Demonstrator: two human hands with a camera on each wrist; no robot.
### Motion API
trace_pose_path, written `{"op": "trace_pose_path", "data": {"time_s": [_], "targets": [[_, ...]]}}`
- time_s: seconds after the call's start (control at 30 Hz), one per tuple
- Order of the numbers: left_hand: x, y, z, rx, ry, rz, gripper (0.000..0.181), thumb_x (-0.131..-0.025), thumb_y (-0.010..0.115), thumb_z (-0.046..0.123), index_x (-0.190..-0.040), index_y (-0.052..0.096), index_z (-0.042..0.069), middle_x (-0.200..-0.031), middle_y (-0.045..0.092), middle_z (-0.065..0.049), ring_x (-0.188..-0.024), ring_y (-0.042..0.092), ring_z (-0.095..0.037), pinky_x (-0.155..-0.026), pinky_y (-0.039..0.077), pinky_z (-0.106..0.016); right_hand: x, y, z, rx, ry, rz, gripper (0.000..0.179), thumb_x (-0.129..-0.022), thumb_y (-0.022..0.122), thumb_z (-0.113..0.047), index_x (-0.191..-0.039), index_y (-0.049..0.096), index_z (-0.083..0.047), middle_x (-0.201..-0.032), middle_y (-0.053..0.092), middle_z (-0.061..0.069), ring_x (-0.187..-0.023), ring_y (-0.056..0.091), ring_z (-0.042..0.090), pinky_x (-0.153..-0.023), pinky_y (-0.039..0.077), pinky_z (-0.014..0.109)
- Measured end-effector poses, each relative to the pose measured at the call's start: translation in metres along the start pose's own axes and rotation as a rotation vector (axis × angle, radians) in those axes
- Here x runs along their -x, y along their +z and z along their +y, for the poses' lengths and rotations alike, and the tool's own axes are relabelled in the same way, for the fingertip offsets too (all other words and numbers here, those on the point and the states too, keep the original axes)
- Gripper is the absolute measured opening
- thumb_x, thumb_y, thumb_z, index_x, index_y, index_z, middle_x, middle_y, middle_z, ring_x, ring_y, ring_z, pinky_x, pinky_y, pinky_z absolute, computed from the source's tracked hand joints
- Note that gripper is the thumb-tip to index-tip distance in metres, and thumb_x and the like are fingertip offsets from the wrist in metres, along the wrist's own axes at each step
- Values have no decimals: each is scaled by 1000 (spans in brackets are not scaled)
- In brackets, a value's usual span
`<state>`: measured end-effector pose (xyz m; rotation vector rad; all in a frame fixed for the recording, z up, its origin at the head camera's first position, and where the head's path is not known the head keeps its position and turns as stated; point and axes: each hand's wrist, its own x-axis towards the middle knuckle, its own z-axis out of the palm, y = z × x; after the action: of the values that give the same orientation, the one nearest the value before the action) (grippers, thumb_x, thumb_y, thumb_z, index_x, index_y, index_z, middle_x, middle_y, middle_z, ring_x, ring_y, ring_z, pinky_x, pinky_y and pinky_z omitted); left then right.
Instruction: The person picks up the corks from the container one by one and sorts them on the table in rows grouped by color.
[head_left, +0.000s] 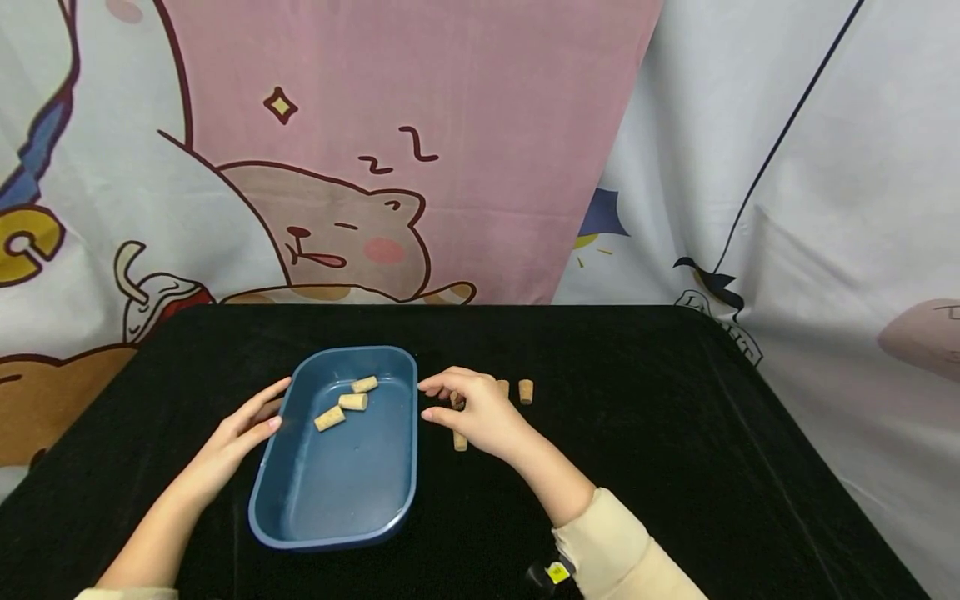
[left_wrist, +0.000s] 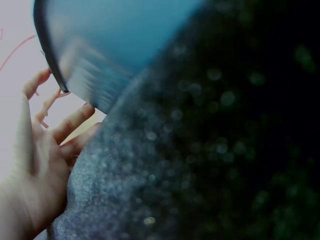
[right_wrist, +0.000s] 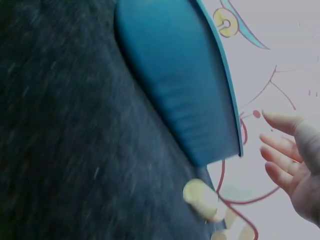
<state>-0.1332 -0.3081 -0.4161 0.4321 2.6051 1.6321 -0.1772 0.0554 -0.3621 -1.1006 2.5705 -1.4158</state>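
Note:
A blue rectangular basin (head_left: 352, 500) stands on the black cloth, with three corks (head_left: 353, 402) lying in its far half. At its left side is my left hand (head_left: 232, 433), thumb and fingertips right at the rim, fingers fairly straight. In the left wrist view the left hand (left_wrist: 47, 160) reaches up to the basin's wall (left_wrist: 100, 75). My right hand (head_left: 483, 412) hovers by the right rim, thumb and fingers parted. Nothing sits between the fingers of the right hand (right_wrist: 295, 160) in the right wrist view. Beyond it, another cork (head_left: 460, 442) is partly hidden.
To the right of my right hand a cork (head_left: 527, 392) stands upright, with another cork (head_left: 503, 387) half hidden beside it. A black cloth (head_left: 675, 467) covers the table. A printed curtain (head_left: 510, 125) hangs behind its far edge.

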Motion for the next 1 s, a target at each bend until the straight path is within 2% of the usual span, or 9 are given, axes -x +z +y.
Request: {"op": "trace_pose_path", "data": {"time_s": [0.07,0.23,0.4,0.47,0.57,0.67,0.73,0.83,1.0], "targets": [[0,0,0,-2,0,1,53,-104,38,19,-154,21,15,-145,34,-30,-112,49,-1,-88,45,-39,-5,4,-6,9,-18,-12,29,-86,72,-15,-114,67,-10,-103,63,-1,-94,58,21,-78,50,34],[1,1,1,-8,-5,6,53,-104,38,20,-154,21,15,-145,34,-30,-117,50,-16,-89,44,-47,-19,14,-20,48,-36,-59,32,-85,73,-18,-116,67,-13,-106,62,-4,-96,57,13,-80,48,25],[0,1,2,-5,-3,5,53,-104,38,20,-153,21,14,-144,34,-30,-112,50,-1,-89,44,-43,-33,27,-27,100,-7,-100,34,-85,74,-22,-117,67,-14,-104,62,-5,-99,57,13,-81,49,27],[0,1,2,-5,-2,8,53,-104,38,20,-153,21,14,-144,35,-30,-111,50,0,-88,44,-43,-38,32,-28,133,13,-112,35,-85,74,-24,-118,67,-15,-105,62,-4,-100,57,15,-81,49,26],[1,2,2,-8,-6,10,53,-104,39,20,-153,21,14,-144,35,-31,-117,52,-18,-89,44,-50,-45,39,-29,191,39,-127,36,-85,74,-27,-119,67,-17,-107,63,-2,-102,56,16,-80,46,22],[1,2,2,-9,-10,12,53,-104,39,21,-154,20,15,-144,34,-31,-121,46,-41,-90,43,-58,-53,46,-27,247,49,-131,33,-85,74,-28,-117,68,-18,-107,64,-1,-102,55,15,-79,44,21],[1,2,1,-8,-11,12,54,-104,39,21,-154,20,15,-144,34,-31,-121,42,-47,-89,42,-60,-59,50,-26,285,54,-130,32,-85,75,-28,-115,68,-19,-106,64,-3,-101,55,15,-80,43,21],[1,2,1,-12,-7,13,54,-104,39,20,-154,20,15,-144,35,-30,-121,44,-42,-89,43,-56,-66,55,-24,331,73,-134,32,-84,75,-29,-114,69,-20,-104,63,-6,-100,54,12,-81,42,22],[0,1,0,-12,0,10,53,-104,39,20,-154,20,15,-144,36,-30,-115,50,-9,-89,44,-49,-74,59,-21,377,107,-154,35,-82,76,-33,-115,69,-22,-103,63,-10,-100,52,8,-86,41,25]]}}
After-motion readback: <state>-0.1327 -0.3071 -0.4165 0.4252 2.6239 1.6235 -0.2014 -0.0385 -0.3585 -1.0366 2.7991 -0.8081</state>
